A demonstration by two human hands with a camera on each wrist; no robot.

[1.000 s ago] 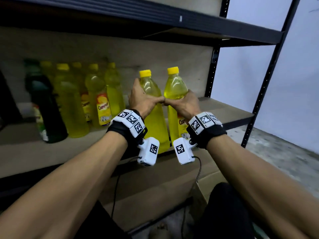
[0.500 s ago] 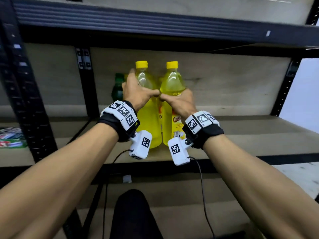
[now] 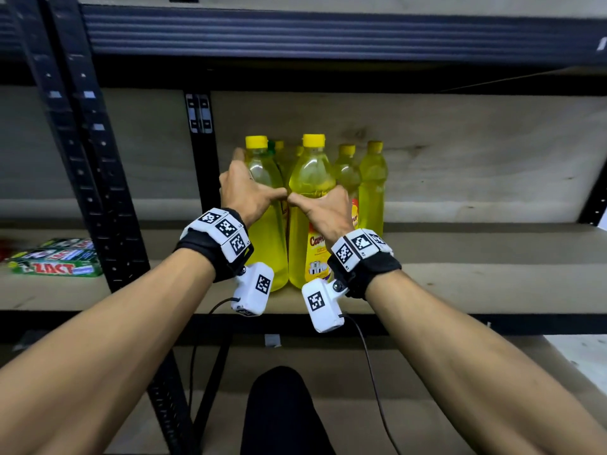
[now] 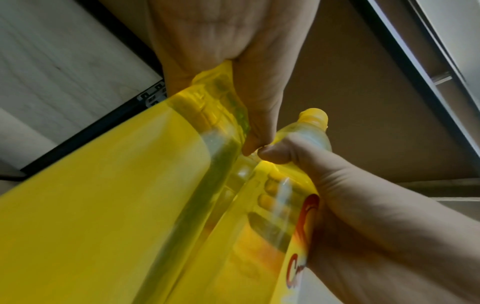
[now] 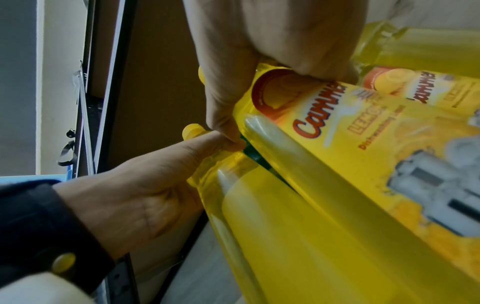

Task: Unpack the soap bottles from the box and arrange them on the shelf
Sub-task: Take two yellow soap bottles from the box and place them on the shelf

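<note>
Two yellow soap bottles with yellow caps stand side by side at the front of the wooden shelf [image 3: 460,284]. My left hand [image 3: 244,192] grips the left bottle [image 3: 267,244] round its upper body. My right hand [image 3: 323,208] grips the right bottle [image 3: 308,178], whose label faces me. The two thumbs touch between the bottles. In the left wrist view the left hand [image 4: 233,67] wraps the left bottle [image 4: 109,195]. In the right wrist view the right hand [image 5: 272,47] wraps the labelled bottle [image 5: 376,164]. Whether the bottle bases rest on the shelf is hidden by my wrists.
Behind the held pair stand more yellow bottles [image 3: 371,188] and one green-capped bottle [image 3: 271,146], mostly hidden. A black upright post [image 3: 95,178] divides the shelving on the left; green toothpaste boxes [image 3: 56,262] lie beyond it. The upper shelf beam [image 3: 328,34] hangs overhead.
The view has swung left and settled square on the shelf. Both hands have carried the two bottles leftwards along the shelf to the front of the row of yellow bottles, their grip unchanged.
</note>
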